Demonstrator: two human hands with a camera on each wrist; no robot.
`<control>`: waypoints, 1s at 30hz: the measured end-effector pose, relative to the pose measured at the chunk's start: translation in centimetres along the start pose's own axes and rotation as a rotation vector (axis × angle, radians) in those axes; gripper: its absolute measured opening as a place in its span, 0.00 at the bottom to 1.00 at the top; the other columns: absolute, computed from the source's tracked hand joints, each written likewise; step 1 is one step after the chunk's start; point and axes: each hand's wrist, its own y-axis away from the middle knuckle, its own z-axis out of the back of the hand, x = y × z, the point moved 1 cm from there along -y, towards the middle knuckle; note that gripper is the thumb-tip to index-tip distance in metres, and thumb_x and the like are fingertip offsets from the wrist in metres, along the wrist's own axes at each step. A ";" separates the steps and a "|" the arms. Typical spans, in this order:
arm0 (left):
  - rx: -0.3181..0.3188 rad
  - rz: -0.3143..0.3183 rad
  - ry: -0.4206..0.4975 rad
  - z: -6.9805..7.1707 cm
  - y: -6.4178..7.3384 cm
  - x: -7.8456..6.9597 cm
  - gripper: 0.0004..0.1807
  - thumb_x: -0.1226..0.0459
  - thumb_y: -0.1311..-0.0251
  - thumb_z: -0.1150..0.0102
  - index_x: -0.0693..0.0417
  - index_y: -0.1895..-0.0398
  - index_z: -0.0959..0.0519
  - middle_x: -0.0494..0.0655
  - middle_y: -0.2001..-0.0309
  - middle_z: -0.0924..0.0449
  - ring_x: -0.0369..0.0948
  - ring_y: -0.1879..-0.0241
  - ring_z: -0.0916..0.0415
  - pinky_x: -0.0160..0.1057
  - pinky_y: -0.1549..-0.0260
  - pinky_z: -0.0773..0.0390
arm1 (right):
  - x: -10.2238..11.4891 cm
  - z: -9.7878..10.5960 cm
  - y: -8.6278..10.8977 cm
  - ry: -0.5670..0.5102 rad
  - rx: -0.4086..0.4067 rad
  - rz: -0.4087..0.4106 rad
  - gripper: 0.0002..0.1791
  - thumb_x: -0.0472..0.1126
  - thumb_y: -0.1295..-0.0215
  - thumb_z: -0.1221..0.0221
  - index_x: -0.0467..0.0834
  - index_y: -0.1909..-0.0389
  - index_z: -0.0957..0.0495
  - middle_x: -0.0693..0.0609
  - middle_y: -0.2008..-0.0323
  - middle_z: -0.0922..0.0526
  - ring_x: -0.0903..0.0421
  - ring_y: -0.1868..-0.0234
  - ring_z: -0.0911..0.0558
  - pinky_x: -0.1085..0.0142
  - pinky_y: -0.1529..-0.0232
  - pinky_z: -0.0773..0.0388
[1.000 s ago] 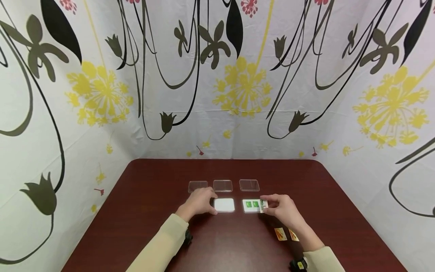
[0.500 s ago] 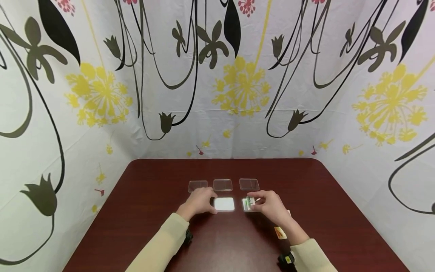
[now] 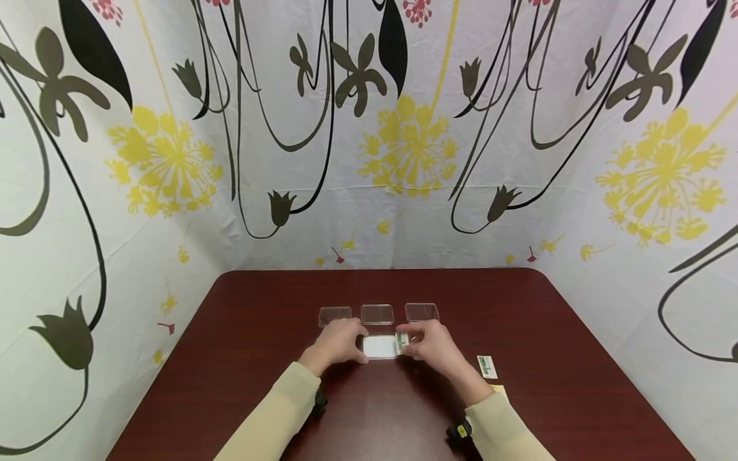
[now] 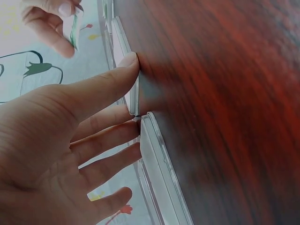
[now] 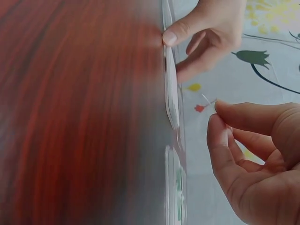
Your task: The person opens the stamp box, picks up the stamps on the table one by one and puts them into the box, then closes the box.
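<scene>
My left hand grips a flat clear case with a white inside by its left end, thumb at the near edge and index finger at the far one. Between thumb and forefinger my right hand pinches a small stamp-like paper with green print, held over the case's right end. The paper shows nearly edge-on in the right wrist view. Mostly hidden under the right hand, a second case bears green-printed pieces. In the left wrist view another white case lies beside my spread fingers.
Beyond the hands, three clear lids lie in a row on the dark red table. Right of my right arm is a loose green-printed paper. A yellow piece shows partly behind the sleeve. Patterned cloth hangs around the table.
My right hand has moved left with the paper, from over the right-hand case to the middle one. A loose green-printed paper has come into sight behind it. My left hand stays put.
</scene>
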 end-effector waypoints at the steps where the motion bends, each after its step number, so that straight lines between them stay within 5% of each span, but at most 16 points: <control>1: -0.001 0.001 -0.003 0.0 0.0 0.0 0.31 0.47 0.53 0.21 0.49 0.46 0.14 0.42 0.52 0.19 0.45 0.52 0.21 0.47 0.51 0.22 | 0.1 -0.2 -0.2 0.011 0.004 0.001 0.23 0.27 0.48 0.29 0.39 0.48 0.14 0.49 0.70 0.14 0.57 0.74 0.18 0.63 0.74 0.19; 20: 0.002 -0.010 0.008 0.4 0.1 -0.2 0.30 0.49 0.53 0.20 0.50 0.47 0.14 0.44 0.53 0.18 0.44 0.57 0.20 0.43 0.59 0.21 | 0.4 -3.4 -3.0 0.142 0.053 0.007 0.22 0.27 0.52 0.29 0.39 0.53 0.12 0.56 0.78 0.21 0.59 0.76 0.27 0.64 0.73 0.27; 30: 0.001 -0.011 0.011 0.2 0.1 -0.1 0.30 0.48 0.53 0.20 0.51 0.47 0.14 0.43 0.54 0.18 0.43 0.57 0.20 0.44 0.58 0.21 | 0.4 -3.7 -3.0 0.281 0.003 -0.009 0.21 0.29 0.59 0.27 0.41 0.57 0.11 0.57 0.81 0.24 0.61 0.79 0.29 0.66 0.77 0.30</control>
